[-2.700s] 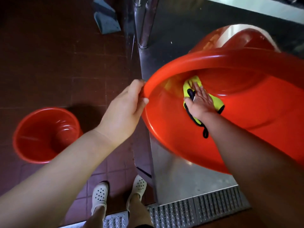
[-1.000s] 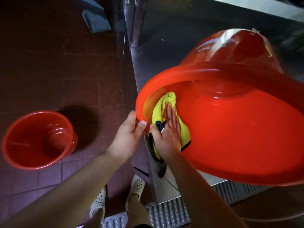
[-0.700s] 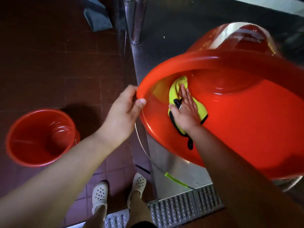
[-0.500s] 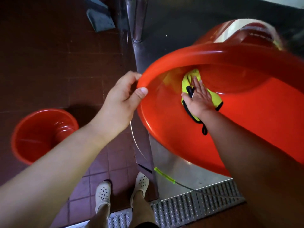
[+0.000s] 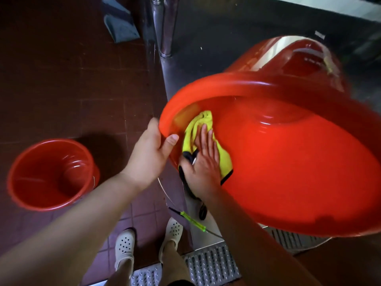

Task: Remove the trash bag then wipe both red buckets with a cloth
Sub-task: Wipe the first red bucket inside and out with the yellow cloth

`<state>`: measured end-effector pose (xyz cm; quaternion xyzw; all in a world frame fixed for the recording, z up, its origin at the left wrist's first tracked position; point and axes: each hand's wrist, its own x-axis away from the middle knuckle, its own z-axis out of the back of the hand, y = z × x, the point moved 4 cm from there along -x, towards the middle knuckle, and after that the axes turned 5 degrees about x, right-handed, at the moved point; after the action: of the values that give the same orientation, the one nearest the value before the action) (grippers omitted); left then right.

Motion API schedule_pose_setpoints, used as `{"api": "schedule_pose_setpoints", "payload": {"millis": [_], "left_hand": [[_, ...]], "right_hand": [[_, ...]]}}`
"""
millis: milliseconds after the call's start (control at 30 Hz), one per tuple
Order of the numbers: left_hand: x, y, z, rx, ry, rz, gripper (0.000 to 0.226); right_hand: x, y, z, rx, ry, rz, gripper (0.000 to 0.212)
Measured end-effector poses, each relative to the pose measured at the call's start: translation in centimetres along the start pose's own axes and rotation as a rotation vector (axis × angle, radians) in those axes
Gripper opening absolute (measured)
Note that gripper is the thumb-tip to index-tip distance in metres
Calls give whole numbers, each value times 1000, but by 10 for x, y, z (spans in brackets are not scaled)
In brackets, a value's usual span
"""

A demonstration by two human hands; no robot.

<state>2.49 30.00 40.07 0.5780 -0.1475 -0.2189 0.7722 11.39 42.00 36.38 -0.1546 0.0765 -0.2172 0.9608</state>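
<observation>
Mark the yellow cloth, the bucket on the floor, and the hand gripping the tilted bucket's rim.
Cloth [image 5: 199,124]: head view, on its upper yellow folds.
Floor bucket [image 5: 51,207]: head view, on its near rim.
Left hand [image 5: 150,153]: head view, on the back of the hand.

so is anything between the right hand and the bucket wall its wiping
Only the yellow cloth: the right hand presses it flat against the inner wall of the tilted red bucket. The left hand grips the rim beside it.
</observation>
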Motion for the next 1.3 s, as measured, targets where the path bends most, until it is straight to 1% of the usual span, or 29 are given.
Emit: {"api": "schedule_pose_setpoints", "payload": {"millis": [67,133,233,367,433,533,567,633,667,700,767,800,867,933,1067,1167,1300], "left_hand": [[-2,10,2,-76,-14,-41,23],[-4,21,4,-137,-20,-69,24],[-8,41,6,-225,-23,-115,27],[-15,76,5,-336,-31,-191,31],[-20,93,4,-355,-19,-223,30],[-28,120,6,-345,9,-223,29],[-30,128,7,-334,17,-208,29],[-31,146,11,-326,24,-168,29],[-31,155,12,-335,24,-153,29],[-29,165,13,-350,23,-141,29],[-27,185,12,-395,19,-123,29],[-26,194,11,-425,13,-116,30],[-27,211,11,-479,-11,-77,30],[-31,224,14,-507,-44,4,30],[-36,232,25,-480,-91,202,36],[-29,223,32,-396,-101,324,44],[-18,205,38,-307,-151,421,42]], "right_hand": [[3,8,3,25,-25,86,81],[-5,27,8,66,-55,91,79],[-30,67,14,125,-107,-51,74],[-68,122,35,264,-291,-241,69],[-82,134,54,342,-357,-248,64],[-92,128,82,507,-396,-82,59],[-92,126,87,570,-451,-6,56],[-89,131,96,677,-566,65,43],[-89,135,101,764,-582,145,37],[-88,138,105,801,-609,182,35],[-86,131,123,798,-598,215,29],[-86,126,131,758,-580,200,27],[-93,109,153,738,-469,212,29],[-100,96,172,624,-402,192,31],[-111,63,191,537,-361,310,36],[-109,42,190,540,-381,411,37],[-94,30,172,608,-514,546,31]]}}
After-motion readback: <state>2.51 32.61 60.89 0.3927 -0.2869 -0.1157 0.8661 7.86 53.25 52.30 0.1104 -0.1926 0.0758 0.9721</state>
